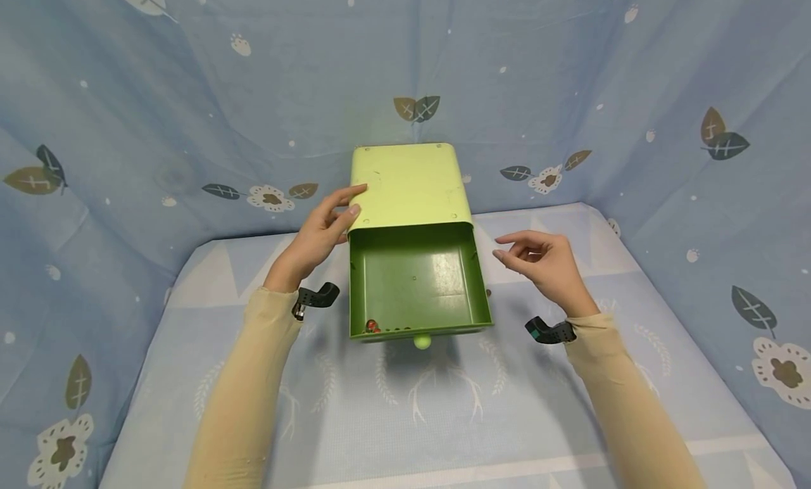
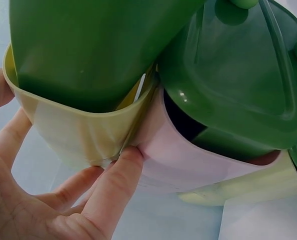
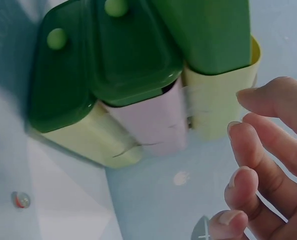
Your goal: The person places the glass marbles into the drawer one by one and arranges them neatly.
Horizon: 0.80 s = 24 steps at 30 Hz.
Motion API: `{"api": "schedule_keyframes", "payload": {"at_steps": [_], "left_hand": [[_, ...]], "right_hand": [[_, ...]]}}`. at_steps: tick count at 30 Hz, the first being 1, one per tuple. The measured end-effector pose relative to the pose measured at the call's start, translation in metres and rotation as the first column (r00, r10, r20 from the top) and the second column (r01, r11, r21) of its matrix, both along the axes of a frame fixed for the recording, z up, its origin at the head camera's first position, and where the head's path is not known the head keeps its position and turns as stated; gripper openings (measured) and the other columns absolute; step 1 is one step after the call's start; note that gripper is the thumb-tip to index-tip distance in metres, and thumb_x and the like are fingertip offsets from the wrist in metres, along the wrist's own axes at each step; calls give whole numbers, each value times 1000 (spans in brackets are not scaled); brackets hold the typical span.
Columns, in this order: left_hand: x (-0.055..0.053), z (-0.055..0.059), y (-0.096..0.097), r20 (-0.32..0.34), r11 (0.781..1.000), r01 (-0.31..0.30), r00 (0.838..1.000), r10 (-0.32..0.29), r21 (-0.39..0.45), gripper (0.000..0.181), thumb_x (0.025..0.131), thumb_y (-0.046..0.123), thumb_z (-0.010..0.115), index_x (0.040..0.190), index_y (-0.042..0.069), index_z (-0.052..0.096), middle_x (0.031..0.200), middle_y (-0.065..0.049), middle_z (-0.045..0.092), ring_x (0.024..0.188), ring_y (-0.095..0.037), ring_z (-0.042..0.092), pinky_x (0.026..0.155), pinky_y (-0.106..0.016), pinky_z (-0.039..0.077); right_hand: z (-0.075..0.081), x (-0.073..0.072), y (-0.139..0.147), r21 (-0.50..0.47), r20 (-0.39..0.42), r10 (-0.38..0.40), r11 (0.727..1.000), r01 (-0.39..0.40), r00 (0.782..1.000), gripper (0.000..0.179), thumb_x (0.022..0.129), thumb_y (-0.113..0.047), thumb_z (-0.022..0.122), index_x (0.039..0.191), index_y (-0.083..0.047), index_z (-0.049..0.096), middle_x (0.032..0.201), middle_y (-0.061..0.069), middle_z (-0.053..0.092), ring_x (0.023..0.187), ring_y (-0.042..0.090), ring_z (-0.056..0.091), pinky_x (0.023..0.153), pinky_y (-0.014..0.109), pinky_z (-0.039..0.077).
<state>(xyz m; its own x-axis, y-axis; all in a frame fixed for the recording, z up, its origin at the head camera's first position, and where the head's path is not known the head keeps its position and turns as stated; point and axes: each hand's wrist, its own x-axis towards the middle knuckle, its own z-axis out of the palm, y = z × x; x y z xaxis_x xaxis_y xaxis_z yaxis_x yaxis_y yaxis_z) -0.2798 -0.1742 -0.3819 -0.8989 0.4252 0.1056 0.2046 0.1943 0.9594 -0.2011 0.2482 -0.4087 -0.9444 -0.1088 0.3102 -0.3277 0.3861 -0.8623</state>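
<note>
A small drawer cabinet [image 1: 408,183] with a pale yellow-green top stands by the back curtain. Its dark green top drawer [image 1: 415,281] is pulled out toward me. Small red and dark round pieces [image 1: 372,326] lie along the inside of the drawer's front wall. My left hand [image 1: 319,236] grips the cabinet's top casing [image 2: 78,130] on the left side, fingers spread over its edge and side. To the right of the drawer, my right hand [image 1: 538,264] hovers with fingers loosely bent, nothing between them in the right wrist view and apart from the cabinet.
Below the top drawer are a pink-cased drawer [image 3: 151,122] and another yellow-cased one [image 3: 83,135], both with green fronts and round knobs. A small round piece with red [image 3: 22,200] lies on the patterned cloth [image 1: 393,418]. Blue curtains [image 1: 304,74] enclose the table.
</note>
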Motion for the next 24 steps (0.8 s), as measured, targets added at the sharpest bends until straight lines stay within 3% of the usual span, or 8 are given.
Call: {"api": "schedule_keyframes", "payload": {"at_steps": [13, 24], "left_hand": [[-1, -2, 0, 7, 1000, -2, 1000, 2, -1, 51, 116, 47, 54, 166, 39, 47, 166, -7, 32, 128, -29, 50, 118, -67, 39], [-2, -1, -1, 1, 1000, 2, 1000, -2, -4, 51, 116, 47, 53, 166, 40, 47, 165, -7, 32, 120, -30, 49, 117, -66, 40]], "right_hand": [[-30, 0, 8, 61, 73, -19, 998, 14, 997, 21, 98, -20, 88, 118, -14, 85, 83, 8, 74, 71, 23, 63, 58, 29, 47], [-53, -5, 10, 128, 128, -45, 991, 28, 991, 29, 95, -21, 91, 117, -4, 84, 83, 10, 74, 73, 24, 62, 62, 27, 47]]}}
